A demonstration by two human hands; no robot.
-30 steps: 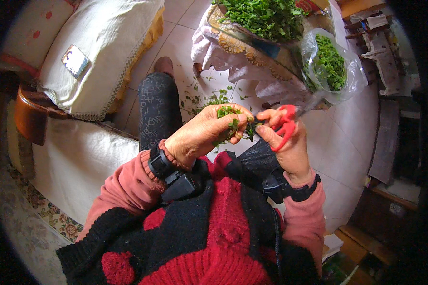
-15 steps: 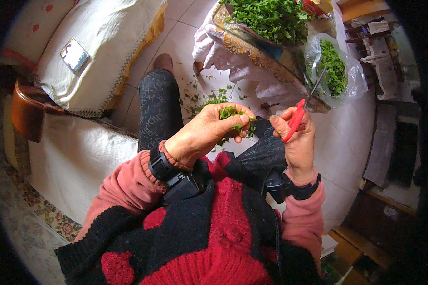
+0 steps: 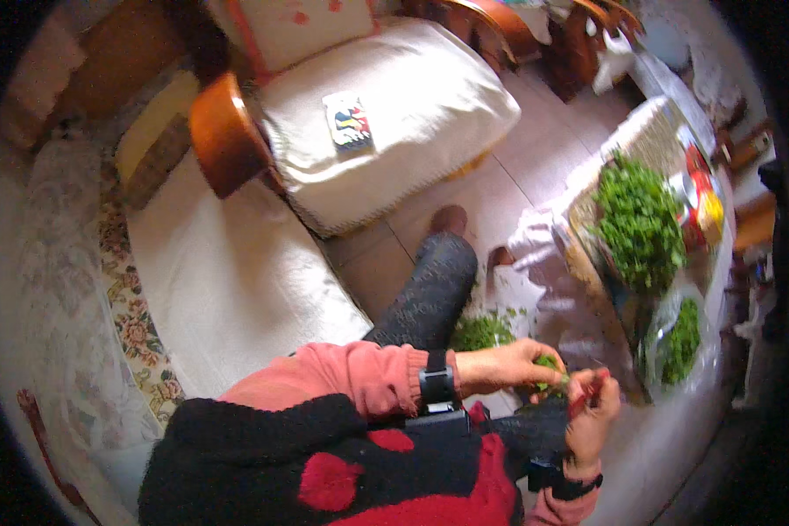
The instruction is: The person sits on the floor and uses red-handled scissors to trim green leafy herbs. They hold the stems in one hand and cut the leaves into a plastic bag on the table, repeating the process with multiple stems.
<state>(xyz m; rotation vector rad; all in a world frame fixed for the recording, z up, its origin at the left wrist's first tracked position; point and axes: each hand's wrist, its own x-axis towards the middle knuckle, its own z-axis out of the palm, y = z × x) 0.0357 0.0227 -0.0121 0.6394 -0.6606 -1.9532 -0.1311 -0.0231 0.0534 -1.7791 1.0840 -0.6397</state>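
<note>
My left hand (image 3: 502,366) is closed on a small bunch of leafy greens (image 3: 549,362), pinched between thumb and fingers. Close beside it, my right hand (image 3: 594,419) grips red-handled scissors (image 3: 579,404); their blades are blurred and hard to make out. The fingertips of both hands nearly meet over my lap. On the floor beyond my left hand lies a pile of loose green leaves (image 3: 484,331).
At the right, a cloth-covered table (image 3: 585,215) bears a large heap of greens (image 3: 640,223) and a clear plastic bag (image 3: 664,326) of more greens. A white-covered seat (image 3: 412,96) with a phone (image 3: 349,122) on it stands ahead, beside a wooden armrest (image 3: 226,136).
My view has swung to the left, so the hands and table sit farther right and lower. The right hand has come closer to the left, and the scissors have turned from pointing up and away.
</note>
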